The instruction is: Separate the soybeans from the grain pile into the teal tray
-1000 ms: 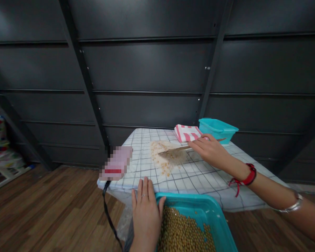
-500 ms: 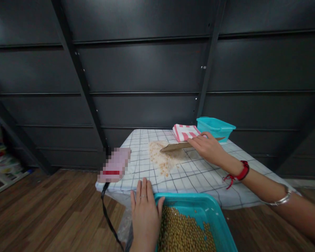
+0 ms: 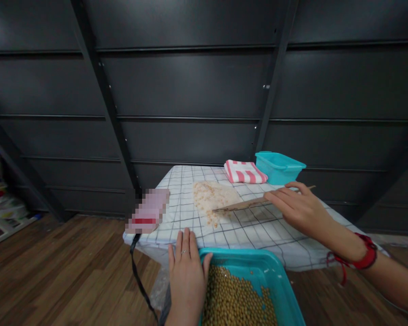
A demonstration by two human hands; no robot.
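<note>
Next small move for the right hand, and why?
I'd probably draw the brown strip slightly nearer the person, then nudge the loose bits back into the pale patch. The right hand already holds the strip, its tip is by the patch's near edge, and those bits lie scattered just there. Whether the tip touches the cloth, I can't tell.

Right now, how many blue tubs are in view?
2. The near tub, by the left hand, holds beans; the far tub stands at the back right of the table, beside the striped towel.
</note>
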